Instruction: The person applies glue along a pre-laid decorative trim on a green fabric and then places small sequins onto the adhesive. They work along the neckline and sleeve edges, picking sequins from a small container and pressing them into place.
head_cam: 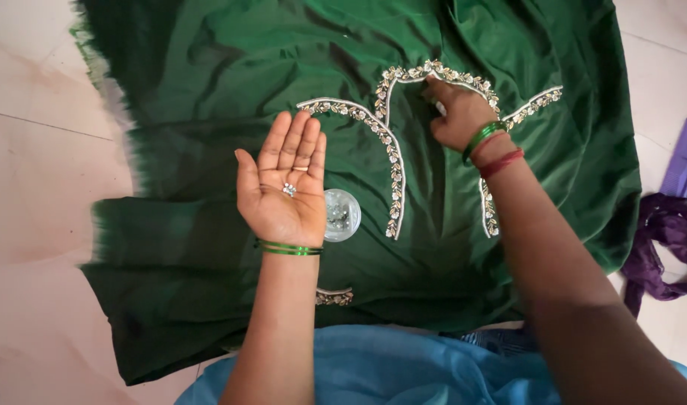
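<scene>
The left hand (283, 187) lies flat and open, palm up, above the green cloth (208, 150), with a small cluster of clear stones (289, 190) resting in the hollow of the palm. Just beside that wrist, on the cloth, sits a small round clear container (342, 215) with more stones in it. The right hand (456, 112) is curled, fingertips pressed down on the top of the beaded neckline trim (392, 157), where the embroidered band arches; whether it pinches a stone or only presses the trim cannot be told, since the fingers cover the spot. The cloth is spread on the pale tiled floor (36, 150), and a purple cloth (666, 225) lies well apart at the right edge.

To do this step well, I judge the open palm should stay level and quiet, so the stones do not roll off onto the cloth folds, where they would be hard to find. The right hand does best working one stone at a time, seating each squarely on the trim and pressing straight down rather than sliding, which could smear adhesive or shift neighbouring beads. The cloth under the trim should lie smooth; the wrinkles near the neckline could tilt a stone. Keeping the container near but clear of the forearm avoids tipping it
</scene>
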